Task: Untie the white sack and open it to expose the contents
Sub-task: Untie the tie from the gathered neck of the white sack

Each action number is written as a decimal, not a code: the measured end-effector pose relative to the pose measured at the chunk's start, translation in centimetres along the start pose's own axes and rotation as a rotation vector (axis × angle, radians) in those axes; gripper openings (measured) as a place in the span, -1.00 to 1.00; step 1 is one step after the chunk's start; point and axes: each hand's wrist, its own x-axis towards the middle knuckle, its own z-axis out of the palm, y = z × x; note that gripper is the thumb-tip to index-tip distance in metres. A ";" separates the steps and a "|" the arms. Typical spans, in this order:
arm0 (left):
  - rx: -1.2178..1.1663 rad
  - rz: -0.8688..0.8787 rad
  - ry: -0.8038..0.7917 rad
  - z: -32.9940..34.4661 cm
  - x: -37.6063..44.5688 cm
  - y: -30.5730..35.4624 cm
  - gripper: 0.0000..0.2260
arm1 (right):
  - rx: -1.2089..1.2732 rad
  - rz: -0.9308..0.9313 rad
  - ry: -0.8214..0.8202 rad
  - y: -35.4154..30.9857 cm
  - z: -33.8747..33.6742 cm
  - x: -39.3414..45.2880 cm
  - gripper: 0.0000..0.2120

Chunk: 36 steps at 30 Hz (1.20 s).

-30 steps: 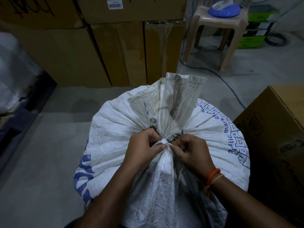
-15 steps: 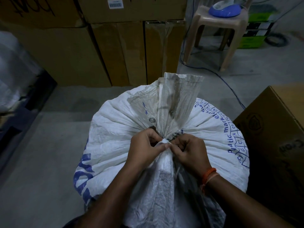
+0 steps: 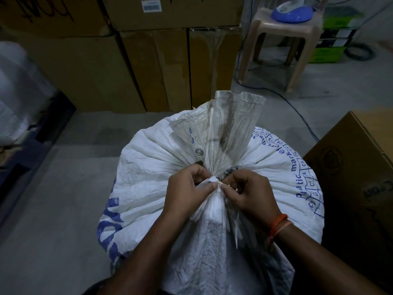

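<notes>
**Head view: both hands on the sack's tie, neck still cinched**

Head view: white woven sack (image 3: 148, 188) with blue print stands on the grey floor (image 3: 53, 209), centre frame, mouth gathered and tied shut. Flared top of the sack (image 3: 231, 116) sticks up beyond the knot; a metal eyelet (image 3: 199, 151) shows just left of the gather.

Left hand (image 3: 187, 192): fingers curled, thumb and forefinger pinching the bunched neck at the knot (image 3: 213, 180).

Right hand (image 3: 251, 194): fingers curled, pinching the thin pale tie string (image 3: 225, 186) right beside the knot. Orange wristband (image 3: 277, 223) on that wrist. A loose string end (image 3: 236, 231) hangs down the near side of the sack.

Contents not visible.

Around: stacked cardboard boxes (image 3: 138, 71) behind, another cardboard box (image 3: 357, 177) at right touching or just beside the sack, beige plastic stool (image 3: 261, 39) carrying a blue object (image 3: 292, 13), blue cable (image 3: 297, 111) across the floor.
</notes>
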 end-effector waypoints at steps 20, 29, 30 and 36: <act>-0.164 -0.097 -0.021 0.8 0.4 -1.4 -0.81 | -0.106 -0.253 0.057 0.7 1.0 -0.9 -0.85; -0.202 -0.138 -0.045 0.9 0.6 -1.9 -0.72 | -0.023 -0.122 0.021 1.1 1.3 -0.7 -0.86; -0.204 -0.141 -0.047 1.0 0.6 -1.9 -0.72 | -0.019 -0.115 0.018 1.2 1.4 -0.7 -0.87; -0.188 -0.131 -0.037 1.1 0.4 -1.6 -0.74 | 0.000 -0.062 0.000 1.1 1.5 -0.7 -0.92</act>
